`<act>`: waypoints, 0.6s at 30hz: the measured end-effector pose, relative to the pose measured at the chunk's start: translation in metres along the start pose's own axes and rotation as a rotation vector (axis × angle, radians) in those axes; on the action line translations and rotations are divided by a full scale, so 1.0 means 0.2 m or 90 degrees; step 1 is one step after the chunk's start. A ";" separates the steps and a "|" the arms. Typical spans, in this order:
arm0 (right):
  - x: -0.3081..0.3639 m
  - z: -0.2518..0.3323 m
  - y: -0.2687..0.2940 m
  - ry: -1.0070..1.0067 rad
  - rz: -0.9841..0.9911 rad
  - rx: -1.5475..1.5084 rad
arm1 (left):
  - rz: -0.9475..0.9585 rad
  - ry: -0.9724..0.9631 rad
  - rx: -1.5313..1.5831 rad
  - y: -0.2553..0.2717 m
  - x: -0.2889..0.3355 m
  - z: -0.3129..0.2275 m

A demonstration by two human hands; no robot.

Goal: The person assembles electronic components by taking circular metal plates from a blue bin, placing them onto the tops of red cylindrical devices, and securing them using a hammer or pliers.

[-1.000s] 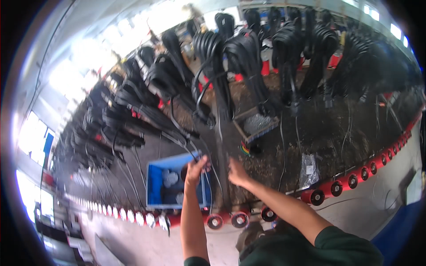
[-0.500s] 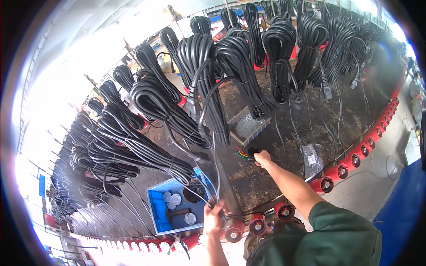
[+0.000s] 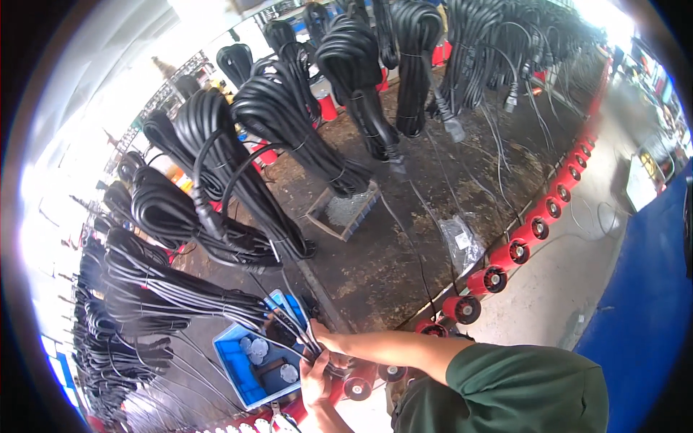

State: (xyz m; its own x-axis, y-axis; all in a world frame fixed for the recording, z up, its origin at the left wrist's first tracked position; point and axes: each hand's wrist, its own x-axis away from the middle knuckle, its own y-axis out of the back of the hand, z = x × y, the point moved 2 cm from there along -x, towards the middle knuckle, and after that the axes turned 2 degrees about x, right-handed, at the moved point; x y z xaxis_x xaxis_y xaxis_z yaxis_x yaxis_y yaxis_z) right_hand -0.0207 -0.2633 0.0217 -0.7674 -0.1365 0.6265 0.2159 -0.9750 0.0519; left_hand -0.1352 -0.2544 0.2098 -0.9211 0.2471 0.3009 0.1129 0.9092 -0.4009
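Several black cables (image 3: 283,330) run down from a hanging coiled bundle (image 3: 195,289) to my two hands. My left hand (image 3: 315,381) is closed around their lower ends, beside the red housings at the table edge. Just above it, my right hand (image 3: 328,340) is against the same cables, its arm reaching across from the right. The right fingers are mostly hidden, and what they hold cannot be made out. A blue bin (image 3: 229,353) lies left of my hands, with clear round pieces (image 3: 254,349) and a dark-handled tool (image 3: 271,380) in it.
More coiled black cables (image 3: 415,65) hang over the dark worktable (image 3: 390,267). A small tray of metal bits (image 3: 345,213) and a clear plastic bag (image 3: 462,242) lie on it. Red round housings (image 3: 488,280) line its curved right edge. Blue sheeting (image 3: 613,310) is at right.
My right hand has come left from over the table, where it held a black round part with coloured wires, to the cables by my left hand. The view has turned.
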 end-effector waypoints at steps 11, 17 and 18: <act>0.22 -0.06 1.11 0.117 -0.169 0.014 | -0.096 -0.046 -0.012 0.09 0.09 -0.01; 0.40 -0.28 1.96 0.103 -0.344 0.197 | -0.161 -0.090 0.003 0.09 -0.01 0.04; 0.44 -0.31 2.06 0.171 -0.458 0.326 | -0.201 -0.109 -0.086 0.10 -0.04 0.04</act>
State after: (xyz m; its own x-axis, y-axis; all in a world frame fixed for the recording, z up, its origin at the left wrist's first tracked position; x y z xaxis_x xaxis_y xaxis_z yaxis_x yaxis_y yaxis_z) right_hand -0.0374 -0.6876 0.0499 -0.9209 0.3734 0.1121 -0.1754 -0.6537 0.7361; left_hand -0.1290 -0.2405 0.1915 -0.9660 -0.1021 0.2377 -0.1495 0.9702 -0.1905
